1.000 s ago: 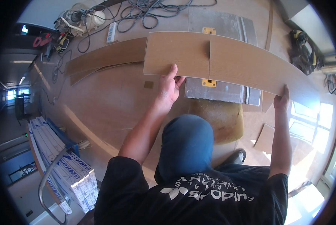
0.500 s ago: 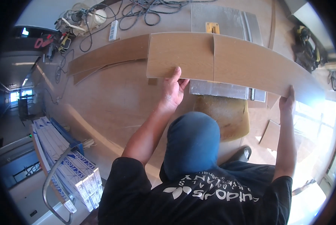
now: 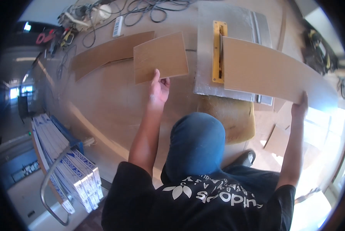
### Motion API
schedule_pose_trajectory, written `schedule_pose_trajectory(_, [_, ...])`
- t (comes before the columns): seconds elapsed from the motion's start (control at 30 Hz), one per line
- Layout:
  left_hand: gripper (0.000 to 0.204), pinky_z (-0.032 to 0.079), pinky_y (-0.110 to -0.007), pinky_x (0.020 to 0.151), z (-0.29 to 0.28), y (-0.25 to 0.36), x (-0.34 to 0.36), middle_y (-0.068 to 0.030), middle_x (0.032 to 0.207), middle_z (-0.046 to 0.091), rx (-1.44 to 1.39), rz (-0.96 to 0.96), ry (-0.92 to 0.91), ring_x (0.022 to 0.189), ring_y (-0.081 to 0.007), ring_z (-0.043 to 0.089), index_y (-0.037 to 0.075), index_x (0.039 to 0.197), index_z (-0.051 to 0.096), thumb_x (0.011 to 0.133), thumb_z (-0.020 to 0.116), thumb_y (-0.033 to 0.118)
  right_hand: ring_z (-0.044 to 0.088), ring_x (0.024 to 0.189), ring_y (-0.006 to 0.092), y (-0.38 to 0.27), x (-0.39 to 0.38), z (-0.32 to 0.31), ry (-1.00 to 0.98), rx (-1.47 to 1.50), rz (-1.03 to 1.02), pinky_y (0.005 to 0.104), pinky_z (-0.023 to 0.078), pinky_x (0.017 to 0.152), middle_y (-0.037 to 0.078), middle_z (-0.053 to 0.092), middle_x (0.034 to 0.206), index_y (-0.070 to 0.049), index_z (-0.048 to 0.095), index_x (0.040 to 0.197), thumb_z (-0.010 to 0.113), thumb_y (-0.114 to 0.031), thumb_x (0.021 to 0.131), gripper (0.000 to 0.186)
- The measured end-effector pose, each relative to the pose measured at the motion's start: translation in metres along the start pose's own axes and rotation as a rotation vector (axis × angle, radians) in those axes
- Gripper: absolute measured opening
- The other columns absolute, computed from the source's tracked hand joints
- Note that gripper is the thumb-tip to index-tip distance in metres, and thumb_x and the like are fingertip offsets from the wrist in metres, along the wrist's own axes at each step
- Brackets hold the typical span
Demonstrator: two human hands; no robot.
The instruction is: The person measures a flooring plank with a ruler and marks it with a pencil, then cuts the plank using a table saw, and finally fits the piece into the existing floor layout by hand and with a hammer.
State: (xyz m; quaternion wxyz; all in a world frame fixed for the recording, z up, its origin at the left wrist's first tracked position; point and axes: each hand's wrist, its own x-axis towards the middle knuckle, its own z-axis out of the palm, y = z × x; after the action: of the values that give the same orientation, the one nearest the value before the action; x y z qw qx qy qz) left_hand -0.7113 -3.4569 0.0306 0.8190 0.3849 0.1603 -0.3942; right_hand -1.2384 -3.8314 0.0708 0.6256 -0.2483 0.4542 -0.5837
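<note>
My left hand (image 3: 159, 87) grips a short, squarish piece of wood-look floor plank (image 3: 161, 56) by its near edge, thumb on top, held left of the table saw (image 3: 206, 57). With my right hand (image 3: 300, 106) I hold the near edge of the long floor plank (image 3: 265, 69) toward its right end. That plank lies across the saw's metal top. Its left end sits beside the yellow insert (image 3: 217, 77), where the blade slot shows. A gap separates the two pieces. The fingers beneath both pieces are partly hidden.
A worn tan cushion (image 3: 230, 119) lies in front of the saw. More planks (image 3: 111, 52) rest on the floor at left. Cords (image 3: 157, 11), a power strip (image 3: 117, 27) and a machine (image 3: 80, 17) are at the back. Stacked flooring boxes (image 3: 70, 165) stand at lower left, a tool bag (image 3: 317, 46) at right.
The short piece has moved left, away from the long plank, in my left hand. The saw's yellow insert is now uncovered. My right hand has shifted slightly right and nearer.
</note>
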Motion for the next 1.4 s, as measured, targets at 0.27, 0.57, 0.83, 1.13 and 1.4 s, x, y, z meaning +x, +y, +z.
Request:
schedule_pose_trajectory(0.27, [0.029,0.054,-0.028,0.07,-0.112,-0.005,0.036,-0.0048,0.099,0.069,0.228,-0.209,0.143,0.086,-0.0158,0.064,0.01,0.108,0.062,0.097,0.063,0.037,0.056,0.115,0.0202,-0.035,-0.024,0.071,-0.155,-0.017,-0.104,0.0334,0.042,0.106,0.011,0.064,0.12,0.002,0.061,0.12,0.064,-0.023,0.096,0.034])
schedule_pose_trajectory(0.57, [0.008,0.051,-0.025,0.074,0.168,0.109,-0.022,-0.0004,0.094,0.068,1.162,0.751,-0.499,0.082,-0.0085,0.06,0.008,0.1,0.063,0.096,0.063,0.016,0.056,0.122,0.0281,-0.064,-0.062,0.139,-0.051,-0.157,-0.367,0.041,0.043,0.109,0.017,0.057,0.135,0.007,0.052,0.134,0.051,-0.022,0.102,0.043])
schedule_pose_trajectory(0.83, [0.067,0.039,-0.03,0.107,0.444,0.077,-0.121,-0.0095,0.135,0.057,1.724,0.751,-1.016,0.124,-0.0167,0.053,0.001,0.14,0.049,0.096,0.061,0.049,0.068,0.064,0.0283,-0.035,-0.225,0.309,-0.674,-0.375,-0.366,0.0385,0.055,0.064,0.02,0.068,0.071,0.002,0.07,0.092,0.074,-0.037,0.08,0.041])
schedule_pose_trajectory(1.13, [0.06,0.038,-0.032,0.105,0.358,0.201,-0.095,-0.011,0.132,0.058,1.363,0.666,-0.542,0.12,-0.018,0.053,-0.004,0.135,0.052,0.1,0.058,0.043,0.066,0.104,0.0238,-0.058,-0.049,0.272,-0.82,-0.895,-0.605,0.0357,0.05,0.095,0.015,0.069,0.11,-0.005,0.063,0.123,0.049,-0.051,0.101,0.053])
schedule_pose_trajectory(1.4, [0.057,0.035,-0.038,0.109,0.142,0.265,-0.183,-0.0144,0.142,0.052,1.32,1.101,0.173,0.127,-0.0253,0.05,-0.002,0.145,0.043,0.102,0.055,0.034,0.052,0.129,0.0344,0.073,0.059,0.381,-0.917,-1.514,-0.61,0.0438,0.04,0.107,0.017,0.057,0.137,-0.01,0.051,0.141,0.042,-0.068,0.094,0.075])
